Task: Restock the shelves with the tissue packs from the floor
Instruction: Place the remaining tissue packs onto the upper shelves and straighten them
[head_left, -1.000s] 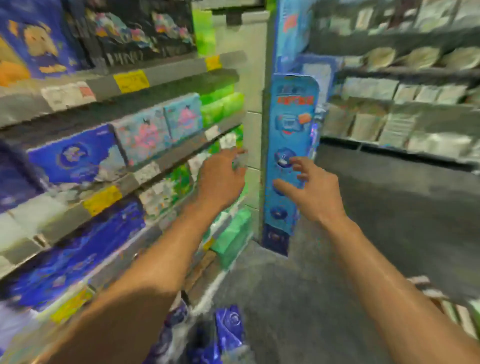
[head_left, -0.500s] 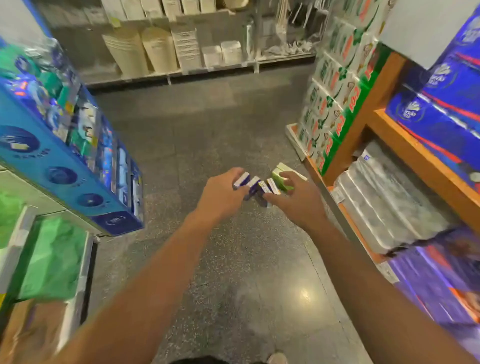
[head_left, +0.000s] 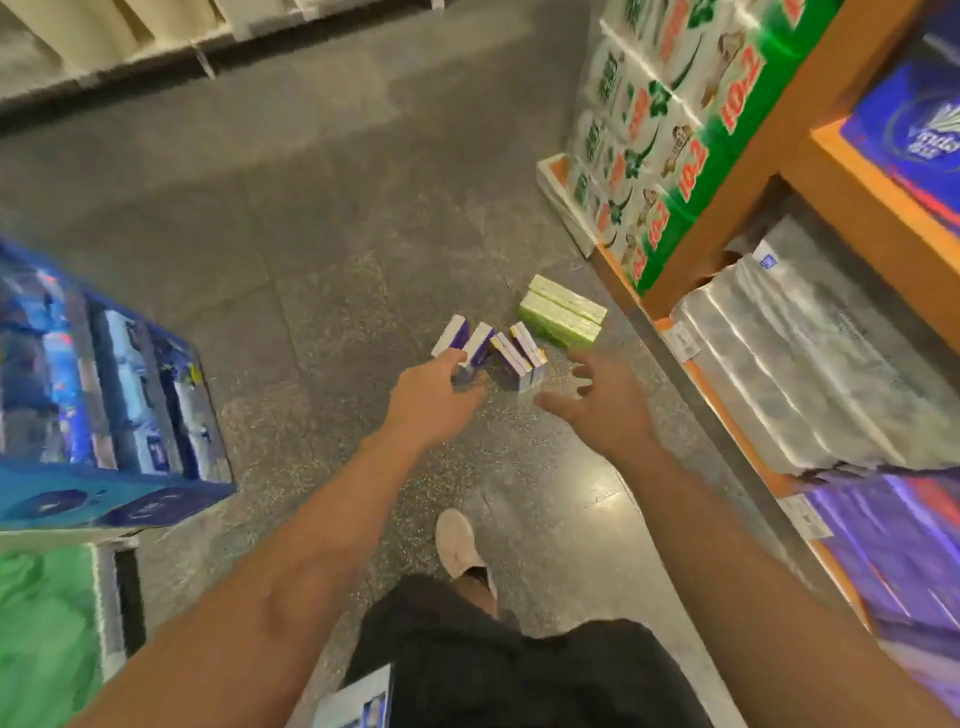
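While the person leans over the floor (head_left: 322, 218), a light shoe (head_left: 457, 543) and dark trousers (head_left: 519, 670) show at the bottom of the view, and both arms stretch out and down.

Next come the hands. The left hand (head_left: 434, 397) reaches the nearest purple and white tissue packs (head_left: 493, 351). Its fingers are curled and seem to touch the leftmost pack, but the fingertips are hidden and blurry, so it cannot be told if this grip has closed on a pack yet. The right hand (head_left: 597, 400) hangs just beside the packs with its fingers spread wide. That grip is open and holds nothing.

A little farther on, the purple and white packs stand in a small row on the floor, leaning on each other. Just behind them lies a green tissue pack bundle (head_left: 563, 312), close to the foot of the orange shelves (head_left: 810, 171).

On the right, those shelves already carry white wrapped rolls (head_left: 810, 364), blue packs (head_left: 914, 135) and green and white packs (head_left: 665, 119). On the left stands a blue display stand (head_left: 109, 410).

It looks like this trip is only at the picking-up step. All the packs in sight on the floor are not yet lifted. They must be gripped, carried and put on a shelf. Which shelf spot they belong in cannot be told.
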